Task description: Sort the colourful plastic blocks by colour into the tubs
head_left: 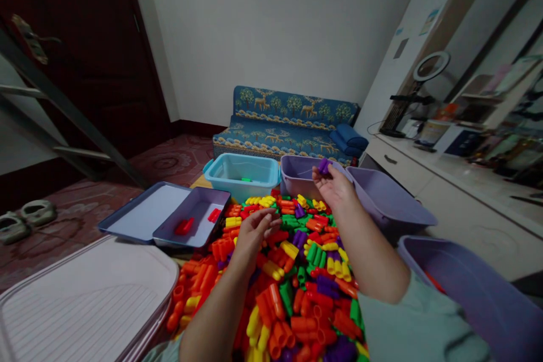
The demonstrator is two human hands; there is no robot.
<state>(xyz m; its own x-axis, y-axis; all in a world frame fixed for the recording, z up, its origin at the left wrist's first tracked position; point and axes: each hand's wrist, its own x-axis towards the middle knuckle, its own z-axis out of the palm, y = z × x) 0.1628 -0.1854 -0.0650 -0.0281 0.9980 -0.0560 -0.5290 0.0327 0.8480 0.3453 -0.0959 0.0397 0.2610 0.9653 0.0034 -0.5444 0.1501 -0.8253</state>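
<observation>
My right hand [337,185] is raised at the front of a purple bin [292,184], palm turned up, its fingers closed on a purple plastic piece [324,167]. Lower and to the left, my left hand [257,227] hovers over a big heap of plastic pieces [314,294] in red, orange, yellow, green and purple. Its fingers are loosely bent and apart, and I see nothing in them. The heap's pieces look like short joined tubes with rounded ends. Beyond my left hand stands a light blue tub [224,186] with a small green piece [246,180] inside.
On the left lie an open case [193,242] with red pieces and a white lid-like tray [80,305]. Two more purple bins stand at right, one beside the raised arm [390,198], one nearer [475,288]. A blue patterned sofa [280,124] is behind; a ladder [80,113] leans left.
</observation>
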